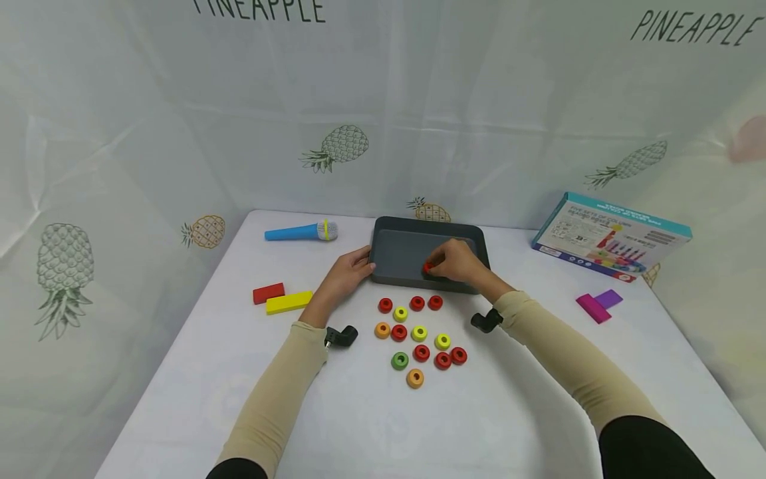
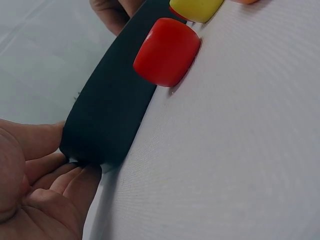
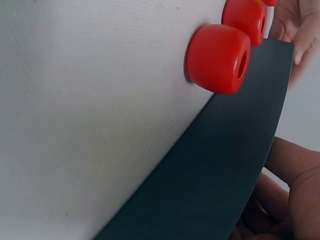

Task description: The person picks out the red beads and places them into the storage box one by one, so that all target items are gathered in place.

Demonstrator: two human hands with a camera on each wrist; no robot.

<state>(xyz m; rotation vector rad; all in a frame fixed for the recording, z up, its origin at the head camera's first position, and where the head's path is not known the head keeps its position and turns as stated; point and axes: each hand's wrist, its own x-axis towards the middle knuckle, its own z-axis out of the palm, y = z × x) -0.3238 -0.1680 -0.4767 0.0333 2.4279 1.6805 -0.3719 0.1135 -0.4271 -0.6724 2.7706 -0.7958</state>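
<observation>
My left hand point(image 1: 345, 274) holds the near left corner of a dark grey tray point(image 1: 395, 256), thumb at the rim and fingers against the outer wall, as the left wrist view shows. Over the tray's near right part, my right hand point(image 1: 457, 261) pinches a red ring-shaped bead point(image 1: 427, 267) between thumb and fingertips. In the right wrist view the tray wall point(image 3: 200, 165) hides that bead. In front of the tray lie several loose beads with holes: red ones point(image 1: 399, 332), yellow ones point(image 1: 419, 333), orange ones point(image 1: 415, 378) and a green one point(image 1: 399, 360).
Left of the tray lie a blue toy microphone point(image 1: 299, 231), a red block point(image 1: 268, 293) and a yellow block point(image 1: 289, 303). A toy box point(image 1: 607, 236) stands at the back right, with a magenta block point(image 1: 593, 309) and a purple block point(image 1: 609, 299) nearer. A pineapple-print curtain point(image 1: 479, 133) hangs behind.
</observation>
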